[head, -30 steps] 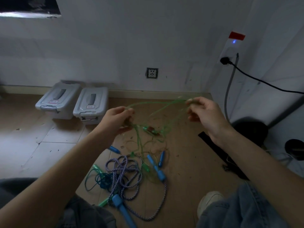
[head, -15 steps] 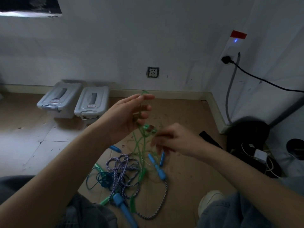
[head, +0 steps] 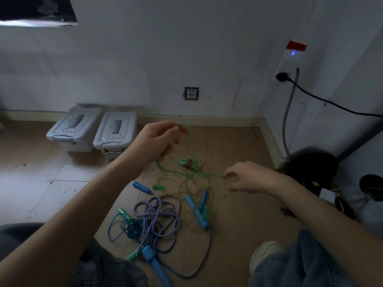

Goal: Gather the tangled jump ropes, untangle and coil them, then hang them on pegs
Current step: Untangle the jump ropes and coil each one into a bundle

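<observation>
A thin translucent green jump rope [head: 176, 174] hangs tangled above the wooden floor. My left hand [head: 157, 139] holds a loop of it up, fingers curled round the strand. My right hand [head: 246, 178] is lower and to the right, pinching another stretch of the same green rope at its fingertips. A small green and brown piece [head: 187, 163] dangles between the hands. Below lies a blue-and-white braided rope [head: 159, 220] with blue handles [head: 154, 259], a dark teal rope [head: 124, 226], and more blue handles [head: 196, 210].
Two grey lidded storage boxes [head: 93, 131] stand against the back wall at left. A wall socket [head: 191, 93] sits above the skirting. A power strip with a black cable [head: 290, 65] is on the right wall, with dark bags [head: 313, 168] below. My knees and a white shoe [head: 263, 253] are at the bottom.
My right hand dropped from head height down to the tangle, then drew a green strand out to the right. My left hand closed round its loop and stayed raised.
</observation>
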